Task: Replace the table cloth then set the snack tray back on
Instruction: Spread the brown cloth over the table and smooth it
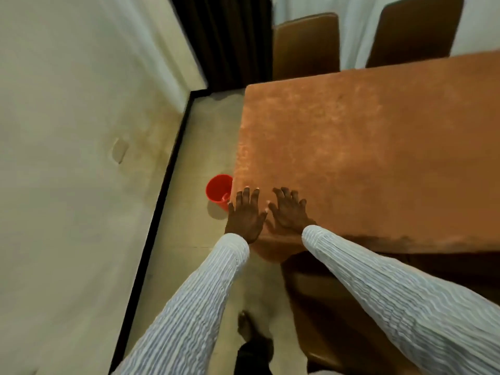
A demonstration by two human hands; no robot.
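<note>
An orange-brown table cloth (pixel 365 147) covers the table top and hangs over its near edge. My left hand (pixel 244 213) lies flat with spread fingers on the cloth at the table's near left corner. My right hand (pixel 289 209) lies flat beside it, fingers spread, also pressing on the cloth. Both arms wear white ribbed sleeves. No snack tray is in view.
A red plastic cup or small bucket (pixel 218 191) stands on the floor just left of the table corner. Two brown chairs (pixel 305 47) (pixel 414 31) stand at the table's far side. Another chair (pixel 324 307) sits under the near edge. A wall runs along the left.
</note>
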